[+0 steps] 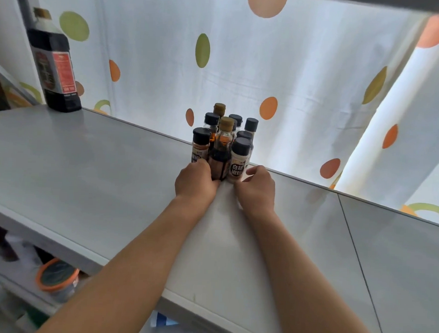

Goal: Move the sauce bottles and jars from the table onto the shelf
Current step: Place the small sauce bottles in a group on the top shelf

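The small sauce and seasoning bottles (pixel 223 143), clear plastic with black or tan screw caps, stand upright in one tight cluster near the back edge of the flat grey shelf board (pixel 86 164). The cluster sits roughly mid-width on the board, just in front of the white curtain with orange and green dots (pixel 282 67) that hangs behind it.

At the front of the cluster stands a clear bottle of dark liquid with a tan cap (pixel 221 153). To its left is a black-capped shaker of brownish powder (pixel 200 146); to its right is a black-capped shaker of pale powder with a white label printed in dark characters (pixel 239 161). Further black-capped and tan-capped bottles stand behind these, touching one another.

The left hand (pixel 196 181) rests on the board against the base of the cluster, with its fingers curled around the lower part of the tan-capped bottle. The right hand (pixel 256 187) rests on the board just beside the white-labelled shaker; its fingers are bent towards that shaker, and whether they grip it cannot be determined.

A large dark soy-sauce bottle with a red label and gold cap (pixel 54 63) stands upright at the far left rear of the board, well apart from the cluster. Below the front edge of the board, a round container with an orange rim (pixel 56 276) is partly visible.
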Demonstrator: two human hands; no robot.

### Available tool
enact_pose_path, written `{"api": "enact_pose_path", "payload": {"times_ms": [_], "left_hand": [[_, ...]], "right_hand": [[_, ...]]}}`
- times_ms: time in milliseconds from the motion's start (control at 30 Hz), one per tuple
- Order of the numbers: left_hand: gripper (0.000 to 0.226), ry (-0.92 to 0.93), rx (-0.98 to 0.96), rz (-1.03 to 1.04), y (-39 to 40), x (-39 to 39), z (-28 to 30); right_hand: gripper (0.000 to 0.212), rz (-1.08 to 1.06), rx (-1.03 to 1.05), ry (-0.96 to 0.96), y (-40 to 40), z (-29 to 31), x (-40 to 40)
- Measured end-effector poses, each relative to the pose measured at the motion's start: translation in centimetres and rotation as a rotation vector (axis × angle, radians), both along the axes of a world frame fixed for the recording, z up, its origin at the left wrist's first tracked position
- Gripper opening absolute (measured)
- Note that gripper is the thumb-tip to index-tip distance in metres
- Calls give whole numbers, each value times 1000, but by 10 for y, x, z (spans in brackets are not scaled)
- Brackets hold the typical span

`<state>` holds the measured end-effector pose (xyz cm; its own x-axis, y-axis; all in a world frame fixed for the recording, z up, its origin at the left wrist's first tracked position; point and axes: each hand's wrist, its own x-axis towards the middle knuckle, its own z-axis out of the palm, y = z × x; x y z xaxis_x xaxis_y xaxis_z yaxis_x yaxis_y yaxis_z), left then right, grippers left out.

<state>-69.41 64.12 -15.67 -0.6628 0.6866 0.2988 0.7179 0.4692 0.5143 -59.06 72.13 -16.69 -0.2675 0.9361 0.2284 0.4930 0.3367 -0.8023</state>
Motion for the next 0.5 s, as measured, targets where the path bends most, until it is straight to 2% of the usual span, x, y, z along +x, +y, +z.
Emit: {"api": "enact_pose_path", "payload": {"times_ms": [100, 167, 300, 400, 500], "left_hand": [[29, 18, -49, -3, 3, 1, 0], [25, 40, -85, -4, 0, 6, -2], [34, 115, -148, -91, -12, 21, -3], [34, 195, -242, -166, -30, 34, -3], [37, 263, -314, -165, -50, 52, -4]], "right_hand": [[30, -2, 23, -29, -4, 3, 4], [32, 7, 64, -130, -11, 2, 10], [22, 64, 267, -458, -30, 6, 23], [25, 119, 451, -727, -48, 6, 34], [29, 217, 424, -735, -61, 1, 51]]}}
